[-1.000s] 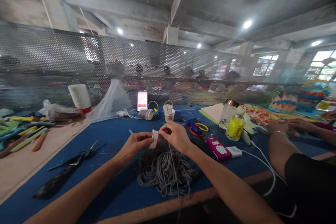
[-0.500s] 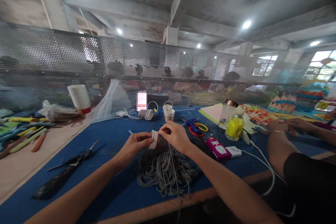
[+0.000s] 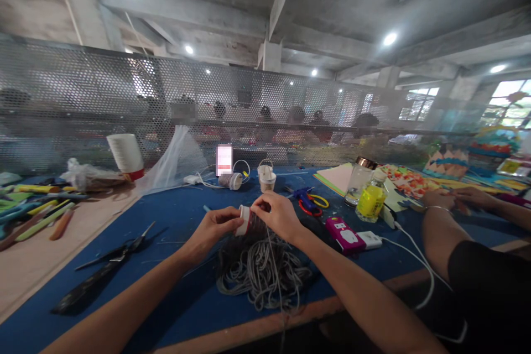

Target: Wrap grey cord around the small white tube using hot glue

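Observation:
My left hand (image 3: 212, 228) is closed on a white paper cup (image 3: 244, 221), its fingers and thumb at the pale rim. The cup lies on its side in the air, with grey cord wound around its body and a red line near the rim. My right hand (image 3: 280, 217) pinches at the wound part, and a strand of cord hangs from there. Below both hands, a loose heap of grey cord (image 3: 265, 274) rests on the blue table (image 3: 166, 265). Part of the cup is hidden behind my right fingers.
Black-handled scissors (image 3: 120, 254) lie left. Behind stand a cord-wrapped cup (image 3: 230, 181), a small handled cup (image 3: 266, 178) and a phone (image 3: 224, 160). Right are a blue glue gun (image 3: 303, 197), a purple power bank (image 3: 344, 234), bottles (image 3: 371, 199) and a co-worker's arm (image 3: 442, 227).
Almost nothing differs. Both hands keep their hold, and the cup and the hanging strand have shifted only very slightly.

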The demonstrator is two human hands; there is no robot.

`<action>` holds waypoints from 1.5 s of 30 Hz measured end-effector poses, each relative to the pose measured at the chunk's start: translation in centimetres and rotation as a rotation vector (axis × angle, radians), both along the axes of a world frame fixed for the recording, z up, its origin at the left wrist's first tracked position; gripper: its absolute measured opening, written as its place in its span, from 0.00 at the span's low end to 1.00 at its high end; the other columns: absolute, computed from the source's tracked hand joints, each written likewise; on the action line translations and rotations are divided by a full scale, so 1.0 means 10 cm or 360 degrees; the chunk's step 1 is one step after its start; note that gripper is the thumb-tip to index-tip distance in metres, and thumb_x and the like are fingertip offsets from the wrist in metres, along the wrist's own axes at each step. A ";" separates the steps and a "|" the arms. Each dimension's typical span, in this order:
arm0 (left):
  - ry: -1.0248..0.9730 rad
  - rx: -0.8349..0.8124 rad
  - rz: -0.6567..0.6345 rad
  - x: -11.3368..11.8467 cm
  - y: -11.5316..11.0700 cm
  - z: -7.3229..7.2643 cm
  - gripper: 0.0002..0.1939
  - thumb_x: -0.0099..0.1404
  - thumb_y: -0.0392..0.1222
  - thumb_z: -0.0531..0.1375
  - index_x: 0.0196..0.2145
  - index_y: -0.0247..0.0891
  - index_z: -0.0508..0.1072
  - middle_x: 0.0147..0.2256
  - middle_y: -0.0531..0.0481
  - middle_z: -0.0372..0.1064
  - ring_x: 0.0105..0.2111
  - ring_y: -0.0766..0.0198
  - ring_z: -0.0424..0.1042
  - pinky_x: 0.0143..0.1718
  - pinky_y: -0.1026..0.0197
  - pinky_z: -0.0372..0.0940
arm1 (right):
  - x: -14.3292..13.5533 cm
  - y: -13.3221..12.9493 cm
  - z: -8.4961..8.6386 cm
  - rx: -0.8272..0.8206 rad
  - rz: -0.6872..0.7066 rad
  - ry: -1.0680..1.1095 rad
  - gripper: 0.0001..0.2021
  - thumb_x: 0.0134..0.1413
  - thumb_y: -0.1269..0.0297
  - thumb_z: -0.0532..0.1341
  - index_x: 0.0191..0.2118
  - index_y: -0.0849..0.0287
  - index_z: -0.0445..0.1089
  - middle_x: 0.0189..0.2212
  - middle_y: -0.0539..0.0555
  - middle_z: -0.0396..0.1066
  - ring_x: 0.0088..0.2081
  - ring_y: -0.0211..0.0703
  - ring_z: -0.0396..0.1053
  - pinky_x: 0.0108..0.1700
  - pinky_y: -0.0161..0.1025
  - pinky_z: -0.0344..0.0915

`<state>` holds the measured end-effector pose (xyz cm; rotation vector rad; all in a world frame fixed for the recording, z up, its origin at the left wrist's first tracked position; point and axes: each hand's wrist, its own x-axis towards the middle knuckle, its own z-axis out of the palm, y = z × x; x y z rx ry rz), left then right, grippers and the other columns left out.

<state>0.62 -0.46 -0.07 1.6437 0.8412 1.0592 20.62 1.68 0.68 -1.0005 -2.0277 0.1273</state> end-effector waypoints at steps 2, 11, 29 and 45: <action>0.0027 0.0052 -0.0019 0.00 -0.01 0.01 0.09 0.60 0.44 0.61 0.33 0.36 0.77 0.31 0.50 0.69 0.32 0.63 0.64 0.35 0.62 0.58 | 0.00 0.00 0.00 -0.0004 -0.0001 -0.0002 0.04 0.56 0.63 0.61 0.32 0.56 0.71 0.30 0.49 0.69 0.32 0.36 0.66 0.35 0.32 0.59; 0.0002 0.0029 -0.0055 -0.01 0.01 0.00 0.08 0.61 0.43 0.61 0.34 0.36 0.76 0.32 0.51 0.68 0.34 0.62 0.64 0.37 0.62 0.58 | -0.01 -0.02 0.02 -0.0028 -0.0016 -0.0026 0.05 0.57 0.63 0.60 0.32 0.57 0.71 0.30 0.49 0.69 0.32 0.35 0.65 0.35 0.31 0.58; 0.0026 0.0035 -0.0061 -0.03 0.01 -0.01 0.09 0.61 0.43 0.61 0.35 0.37 0.77 0.33 0.50 0.69 0.35 0.61 0.65 0.37 0.62 0.58 | -0.01 -0.01 0.01 -0.0047 -0.0047 -0.0035 0.05 0.56 0.63 0.61 0.32 0.56 0.71 0.30 0.48 0.69 0.32 0.35 0.66 0.35 0.31 0.59; -0.0001 0.0011 -0.0073 -0.02 0.03 -0.04 0.09 0.61 0.44 0.61 0.35 0.36 0.77 0.33 0.50 0.68 0.34 0.62 0.65 0.37 0.61 0.59 | 0.00 0.02 -0.02 -0.0033 -0.0061 -0.0014 0.05 0.56 0.63 0.61 0.31 0.57 0.70 0.29 0.48 0.68 0.31 0.35 0.65 0.34 0.31 0.58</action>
